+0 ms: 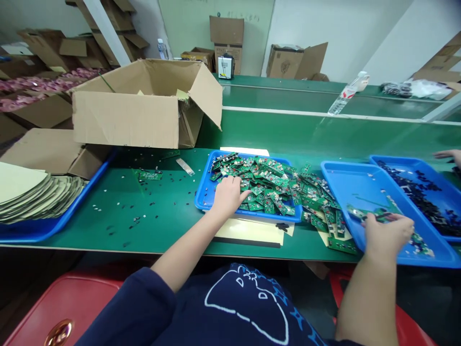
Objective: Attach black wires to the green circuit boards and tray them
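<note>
My left hand (227,196) rests at the near left part of a blue tray (203,197) heaped with small green circuit boards (268,180). Its thumb stands apart from its curled fingers, and nothing shows in its grip. My right hand (389,233) is closed on a green circuit board (356,212), slightly blurred, above a second blue tray (345,180). Small loose parts (419,242) lie in that tray, near the hand. More boards (319,194) spill over the table between the two trays.
A third tray (392,161) holds black parts, with another person's hand (448,154) beside it. A large cardboard box (126,117) stands at the back left. Yellowish sheets (25,192) are stacked at left. Tiny parts litter the green table (173,211). A bottle (347,93) leans behind.
</note>
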Tool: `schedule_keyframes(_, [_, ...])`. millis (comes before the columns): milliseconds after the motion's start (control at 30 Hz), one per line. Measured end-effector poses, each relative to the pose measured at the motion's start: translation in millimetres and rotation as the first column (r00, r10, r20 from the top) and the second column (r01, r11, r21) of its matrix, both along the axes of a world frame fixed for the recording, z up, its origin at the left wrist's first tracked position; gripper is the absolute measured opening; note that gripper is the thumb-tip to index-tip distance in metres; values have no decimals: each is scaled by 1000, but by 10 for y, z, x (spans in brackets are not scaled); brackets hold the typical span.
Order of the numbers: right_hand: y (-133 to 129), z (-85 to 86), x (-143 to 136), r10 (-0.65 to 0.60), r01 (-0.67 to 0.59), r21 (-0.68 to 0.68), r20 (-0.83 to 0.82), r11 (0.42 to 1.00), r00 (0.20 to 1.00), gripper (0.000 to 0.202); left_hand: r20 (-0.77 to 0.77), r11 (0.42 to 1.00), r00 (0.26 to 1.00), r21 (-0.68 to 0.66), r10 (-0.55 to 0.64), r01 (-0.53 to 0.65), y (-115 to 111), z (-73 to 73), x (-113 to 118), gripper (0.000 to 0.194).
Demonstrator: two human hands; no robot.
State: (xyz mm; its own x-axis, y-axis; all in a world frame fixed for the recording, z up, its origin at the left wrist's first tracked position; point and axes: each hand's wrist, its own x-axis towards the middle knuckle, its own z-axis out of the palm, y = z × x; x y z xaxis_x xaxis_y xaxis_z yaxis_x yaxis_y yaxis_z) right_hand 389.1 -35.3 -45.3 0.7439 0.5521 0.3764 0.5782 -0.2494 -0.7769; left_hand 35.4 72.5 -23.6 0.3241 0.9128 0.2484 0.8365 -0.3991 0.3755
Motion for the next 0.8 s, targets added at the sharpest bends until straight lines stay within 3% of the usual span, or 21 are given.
schedule_keyframes(33, [9,61,-134,-98,97,28,16,995,995,35,5,1000,1000,-22,18,-18,3,7,13,29])
schedule_keyframes(67, [25,128,-288,-99,102,84,-40,991,994,34,19,999,1000,-43,21,-20,8,15,8,29])
schedule_keyframes(133, [66,250,-620,99,-55,221,-193,974,976,33,50,997,999,-77,7,-3,24,33,-47,30])
schedule_keyframes(233, [125,336,-1090,360,-297,258,-246,919,900,28,77,994,997,-113,-1,10,44,55,-171,28])
schedule_keyframes(333, [174,316,-1462,574,-530,221,-271,818,773,24,81,993,996,-116,25,-16,34,55,-219,31])
schedule_keyframes(467, [233,247,-1799,734,-713,192,-276,675,620,16,41,998,998,-45,45,-43,8,22,-111,37])
schedule_keyframes(567, [257,195,-1937,779,-766,194,-313,613,544,16,24,1000,1000,5,17,-17,3,23,-52,22])
schedule_keyframes(733, [250,106,-1999,725,-724,217,-453,655,519,23,130,1000,992,10,-4,3,-161,145,-261,16])
schedule_keyframes(800, [251,84,-2027,714,-706,280,-542,650,443,26,322,997,944,-2,-67,72,-305,200,-382,16])
